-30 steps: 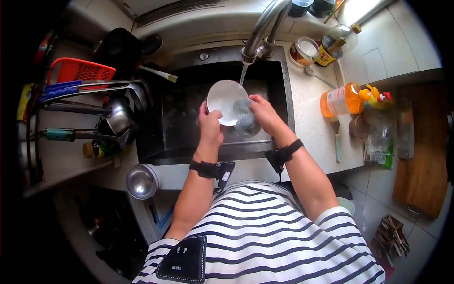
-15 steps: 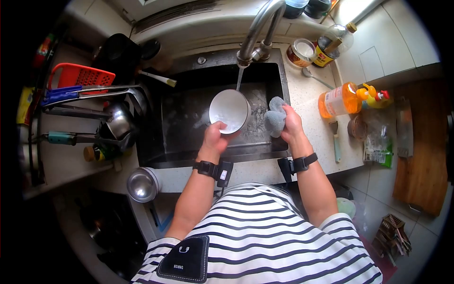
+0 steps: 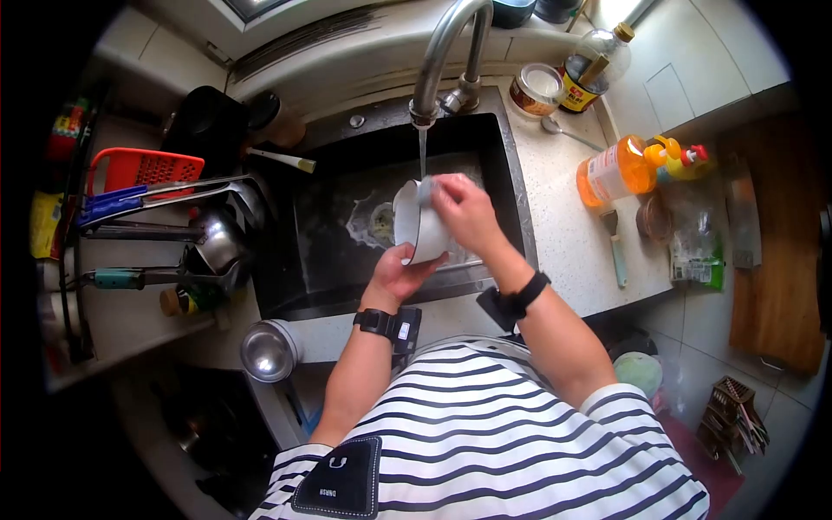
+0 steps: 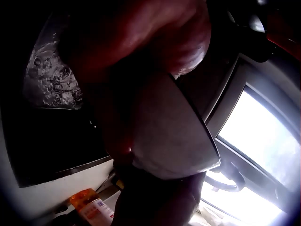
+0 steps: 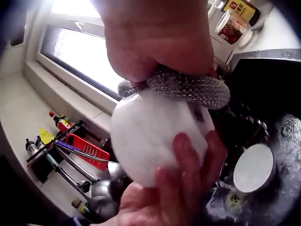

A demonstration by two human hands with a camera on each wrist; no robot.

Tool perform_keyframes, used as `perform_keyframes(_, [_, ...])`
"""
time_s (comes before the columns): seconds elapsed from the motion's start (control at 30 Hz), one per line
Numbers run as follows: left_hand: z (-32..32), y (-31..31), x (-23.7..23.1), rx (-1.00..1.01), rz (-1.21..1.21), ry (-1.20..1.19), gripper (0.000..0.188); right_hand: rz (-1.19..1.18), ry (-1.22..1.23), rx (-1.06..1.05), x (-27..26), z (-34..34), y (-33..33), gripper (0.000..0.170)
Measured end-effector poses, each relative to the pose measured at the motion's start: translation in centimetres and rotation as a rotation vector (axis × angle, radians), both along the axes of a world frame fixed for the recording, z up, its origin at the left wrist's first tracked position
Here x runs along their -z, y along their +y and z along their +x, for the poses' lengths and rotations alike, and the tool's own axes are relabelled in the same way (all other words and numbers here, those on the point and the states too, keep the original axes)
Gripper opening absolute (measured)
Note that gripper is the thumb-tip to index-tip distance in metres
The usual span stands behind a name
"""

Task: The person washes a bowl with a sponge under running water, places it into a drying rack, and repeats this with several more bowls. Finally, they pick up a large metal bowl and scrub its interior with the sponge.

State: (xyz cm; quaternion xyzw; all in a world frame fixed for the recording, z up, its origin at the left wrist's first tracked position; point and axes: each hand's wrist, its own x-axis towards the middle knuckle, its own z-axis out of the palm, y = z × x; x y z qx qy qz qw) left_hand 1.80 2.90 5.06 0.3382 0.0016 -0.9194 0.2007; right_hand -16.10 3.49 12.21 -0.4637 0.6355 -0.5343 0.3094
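Note:
A white bowl with a dark rim is tilted on its side over the black sink. My left hand holds it from below, thumb by the rim and fingers against the outside, as the right wrist view shows. My right hand grips a grey mesh scrubbing cloth and presses it over the bowl's upper edge. Just behind the bowl, water runs from the faucet. The left wrist view is dark, with the bowl's outer wall between the hands.
Right of the sink stand an orange soap bottle, a jar, a spoon and a brush. At left hang ladles and a red basket. A white round thing lies in the sink near the drain.
My right hand first drew the cloth away from the bowl to the right, then brought it back onto the bowl. My left hand turned the bowl from facing up onto its side.

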Motion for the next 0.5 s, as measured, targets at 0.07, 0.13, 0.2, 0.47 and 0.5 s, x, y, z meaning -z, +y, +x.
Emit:
perform_keyframes(0.07, [0.6, 0.3, -0.6, 0.141, -0.103, -0.003, 0.057, 0.257, -0.281, -0.041, 0.2, -1.4, -1.8, 0.023])
perform_keyframes(0.13, [0.6, 0.3, -1.5, 0.097, -0.082, 0.013, 0.053, 0.25, -0.273, -0.115, -0.5, -1.4, -1.6, 0.024])
perform_keyframes(0.2, [1.3, 0.2, -0.4, 0.031, -0.035, 0.091, 0.052, 0.08, -0.143, -0.147, -1.5, -0.8, -0.5, 0.024])
perform_keyframes(0.47, [1.4, -0.1, -0.4, 0.154, -0.136, 0.096, 0.047, 0.134, 0.0, -0.098, -1.4, -1.3, -1.5, 0.022])
perform_keyframes(0.5, [1.0, -0.1, -1.1, 0.201, -0.183, 0.078, 0.047, 0.252, -0.219, -0.174, -1.6, -2.1, -2.1, 0.022])
